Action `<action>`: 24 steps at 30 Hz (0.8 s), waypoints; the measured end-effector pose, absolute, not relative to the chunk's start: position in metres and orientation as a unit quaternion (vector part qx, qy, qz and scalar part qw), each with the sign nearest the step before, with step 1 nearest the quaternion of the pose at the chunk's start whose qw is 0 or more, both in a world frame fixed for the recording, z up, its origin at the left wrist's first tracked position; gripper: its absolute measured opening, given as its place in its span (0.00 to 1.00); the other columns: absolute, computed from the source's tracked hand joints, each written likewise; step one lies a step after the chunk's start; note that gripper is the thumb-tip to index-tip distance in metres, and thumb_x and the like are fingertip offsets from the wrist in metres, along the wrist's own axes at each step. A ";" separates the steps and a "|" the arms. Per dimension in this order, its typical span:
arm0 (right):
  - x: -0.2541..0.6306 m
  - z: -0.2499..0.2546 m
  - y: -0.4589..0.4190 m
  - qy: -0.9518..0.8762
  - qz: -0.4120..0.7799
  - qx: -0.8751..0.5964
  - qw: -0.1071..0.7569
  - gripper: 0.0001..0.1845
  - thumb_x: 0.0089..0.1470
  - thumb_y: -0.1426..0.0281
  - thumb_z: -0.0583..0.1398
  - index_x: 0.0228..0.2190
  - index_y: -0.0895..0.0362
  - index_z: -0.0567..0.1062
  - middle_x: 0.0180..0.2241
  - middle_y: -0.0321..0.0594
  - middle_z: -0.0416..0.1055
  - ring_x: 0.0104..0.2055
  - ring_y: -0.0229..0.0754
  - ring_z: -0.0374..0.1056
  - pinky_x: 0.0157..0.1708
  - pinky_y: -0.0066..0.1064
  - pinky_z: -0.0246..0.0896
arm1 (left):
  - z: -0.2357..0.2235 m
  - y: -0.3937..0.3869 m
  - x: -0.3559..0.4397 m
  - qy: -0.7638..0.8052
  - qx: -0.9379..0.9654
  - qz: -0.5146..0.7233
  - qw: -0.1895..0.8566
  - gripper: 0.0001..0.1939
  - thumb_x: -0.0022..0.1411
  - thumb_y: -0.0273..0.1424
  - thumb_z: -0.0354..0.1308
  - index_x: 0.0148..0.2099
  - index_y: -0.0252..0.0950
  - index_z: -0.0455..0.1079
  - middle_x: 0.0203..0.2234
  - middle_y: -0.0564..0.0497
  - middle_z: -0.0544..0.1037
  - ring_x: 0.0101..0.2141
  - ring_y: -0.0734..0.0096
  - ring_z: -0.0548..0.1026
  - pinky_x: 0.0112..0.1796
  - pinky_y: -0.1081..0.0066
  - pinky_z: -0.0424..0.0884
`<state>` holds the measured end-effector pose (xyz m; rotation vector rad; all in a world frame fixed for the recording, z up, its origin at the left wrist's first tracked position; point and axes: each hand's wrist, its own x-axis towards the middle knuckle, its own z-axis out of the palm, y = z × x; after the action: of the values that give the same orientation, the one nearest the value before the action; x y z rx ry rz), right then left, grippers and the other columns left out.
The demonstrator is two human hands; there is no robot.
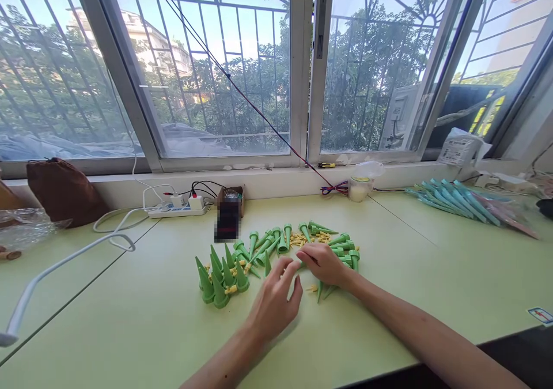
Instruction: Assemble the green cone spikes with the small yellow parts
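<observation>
- White packet (458, 149): print too small to read
- Pointed green cones (220, 295), small yellow pieces (298, 240) among them
- Left hand (275, 297) loosely spread; right hand (323, 263) curled, grip unclear

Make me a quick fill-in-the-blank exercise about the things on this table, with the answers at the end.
1. The cones standing to the left of the left hand are coloured ____.
2. The small pieces scattered among the cones are coloured ____.
3. As seen in the picture, the power strip lies to the ____ of the small box.
4. The cloth bag near the left edge is coloured ____.

Missing words: green; yellow; left; brown.
</observation>
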<state>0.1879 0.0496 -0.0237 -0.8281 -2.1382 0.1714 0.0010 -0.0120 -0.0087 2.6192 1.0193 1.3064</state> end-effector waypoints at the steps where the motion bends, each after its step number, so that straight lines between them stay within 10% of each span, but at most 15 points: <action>1: 0.188 -0.024 0.050 -0.848 0.064 -0.330 0.410 0.22 0.69 0.64 0.48 0.22 0.56 0.61 0.21 0.32 0.59 0.24 0.36 0.53 0.28 0.28 0.48 | -0.010 -0.013 0.004 0.344 0.851 0.394 0.049 0.16 0.63 0.20 0.50 0.52 0.39 0.64 0.43 0.45 0.71 0.43 0.64 0.73 0.45 0.66 0.73; 24: 0.190 -0.019 0.050 -0.847 0.013 -0.377 0.375 0.09 0.65 0.70 0.56 0.32 0.57 0.73 0.28 0.38 0.70 0.30 0.40 0.65 0.32 0.29 0.57 | -0.019 -0.003 -0.002 0.521 0.792 0.311 0.065 0.14 0.62 0.23 0.50 0.49 0.34 0.70 0.45 0.41 0.72 0.48 0.52 0.70 0.49 0.51 0.70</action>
<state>0.1897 0.0500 -0.0192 -0.9640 -2.1685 0.0338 -0.0018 -0.0032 -0.0192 2.3910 1.5724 0.9389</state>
